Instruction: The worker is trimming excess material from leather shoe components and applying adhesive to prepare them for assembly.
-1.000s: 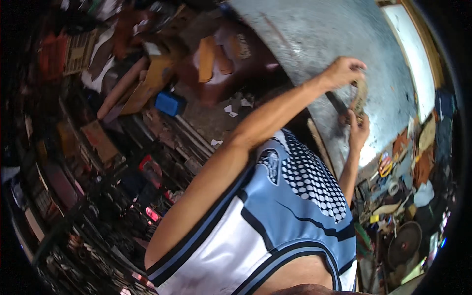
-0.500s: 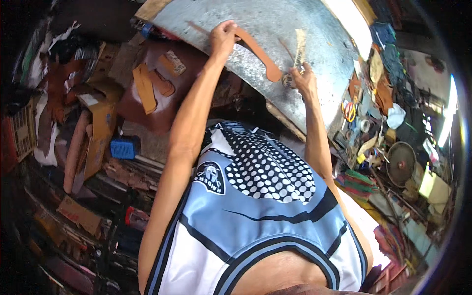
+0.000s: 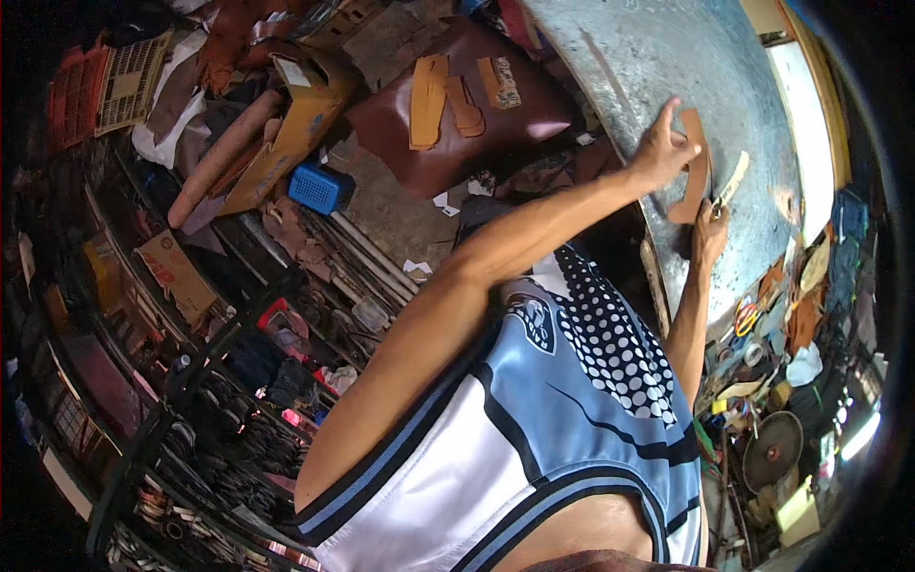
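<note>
My left hand [image 3: 662, 153] is at the left side of a brown, leather-like strip [image 3: 697, 162], its thumb and forefinger spread apart. The strip is slightly curved, with a rounded, wider near end, and rests on a grey metal-topped table [image 3: 620, 57]. Closed beside that near end, my right hand [image 3: 710, 234] grips a narrow cream strip [image 3: 734, 179] with dark print, which points up and away to the right. The lower end of the cream strip is hidden in my fingers.
Left of the table, tan cut pieces [image 3: 429, 100] lie on a dark brown sheet [image 3: 400, 143]. A blue plastic basket [image 3: 319, 188] and an open cardboard box [image 3: 295, 105] are further left. Scissors [image 3: 746, 318], scraps and a round fan-like object [image 3: 773, 450] crowd the right.
The view has swung left, so the table appears further right. My left hand has let go of the brown strip's far end and spread its fingers. My right hand still grips the cream strip.
</note>
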Demonstrator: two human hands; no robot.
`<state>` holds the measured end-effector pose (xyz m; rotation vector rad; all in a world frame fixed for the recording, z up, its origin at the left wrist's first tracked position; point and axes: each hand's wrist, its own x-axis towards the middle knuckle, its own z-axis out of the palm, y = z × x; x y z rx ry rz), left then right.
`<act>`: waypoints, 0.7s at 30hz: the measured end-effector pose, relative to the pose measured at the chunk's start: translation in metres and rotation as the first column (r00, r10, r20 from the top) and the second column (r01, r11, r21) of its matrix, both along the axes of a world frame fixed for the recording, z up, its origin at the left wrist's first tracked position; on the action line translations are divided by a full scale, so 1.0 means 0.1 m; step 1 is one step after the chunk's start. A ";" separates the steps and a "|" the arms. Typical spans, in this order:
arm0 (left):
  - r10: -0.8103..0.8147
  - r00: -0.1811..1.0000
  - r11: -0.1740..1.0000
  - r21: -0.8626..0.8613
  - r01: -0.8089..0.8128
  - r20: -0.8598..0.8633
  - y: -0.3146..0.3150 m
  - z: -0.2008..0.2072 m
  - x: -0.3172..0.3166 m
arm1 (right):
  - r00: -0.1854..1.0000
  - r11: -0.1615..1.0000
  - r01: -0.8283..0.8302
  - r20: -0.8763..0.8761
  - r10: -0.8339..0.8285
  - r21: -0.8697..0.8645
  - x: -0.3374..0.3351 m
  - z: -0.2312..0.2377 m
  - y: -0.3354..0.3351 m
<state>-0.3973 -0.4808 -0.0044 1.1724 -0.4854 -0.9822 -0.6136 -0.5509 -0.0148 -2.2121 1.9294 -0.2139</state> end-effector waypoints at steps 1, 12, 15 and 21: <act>0.056 0.998 0.997 -0.046 -0.056 0.006 0.10 0.05 0.22 | 1.000 1.000 -0.003 -0.026 0.004 0.008 -0.01 -0.01 -0.01; 0.025 0.998 0.875 0.482 -0.050 0.059 1.91 -1.24 2.68 | 0.987 0.999 0.023 -0.158 -0.016 0.045 -0.42 -0.12 -0.39; 0.038 0.984 0.773 0.619 -0.138 0.172 1.87 -1.94 2.86 | 0.990 1.000 0.015 -0.138 -0.012 0.019 -0.57 -0.19 -0.48; -0.092 0.977 0.668 0.739 -0.084 0.193 1.69 -2.32 2.91 | 0.990 0.997 0.019 -0.139 -0.008 0.074 -0.66 -0.12 -0.56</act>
